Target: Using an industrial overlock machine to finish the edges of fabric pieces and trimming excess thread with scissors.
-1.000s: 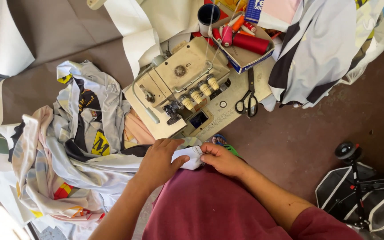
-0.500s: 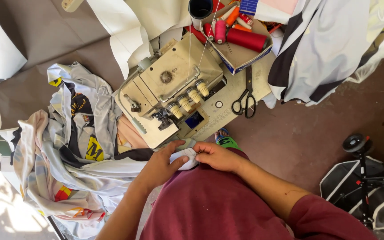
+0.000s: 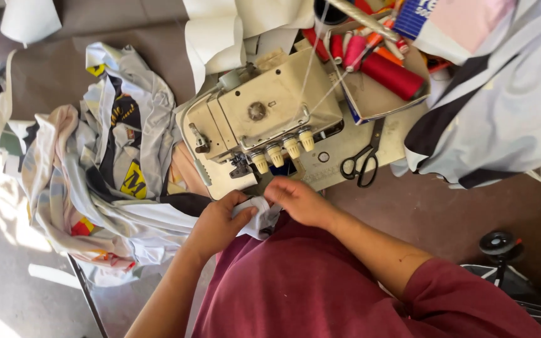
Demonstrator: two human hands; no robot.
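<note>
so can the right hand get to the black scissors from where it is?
Probably yes. The right hand pinches the white fabric just in front of the machine; the scissors lie uncovered on the table to its right, nothing between them. It would have to release the fabric first.

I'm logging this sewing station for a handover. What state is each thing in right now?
left hand: gripping the white cloth
right hand: pinching the white cloth
white cloth: bunched between both hands
sewing machine: threaded, nothing seen under the needle
scissors: lying flat beside the machine, blades look shut
red thread spool: lying on its side in the box
printed garments: heaped, crumpled
</note>
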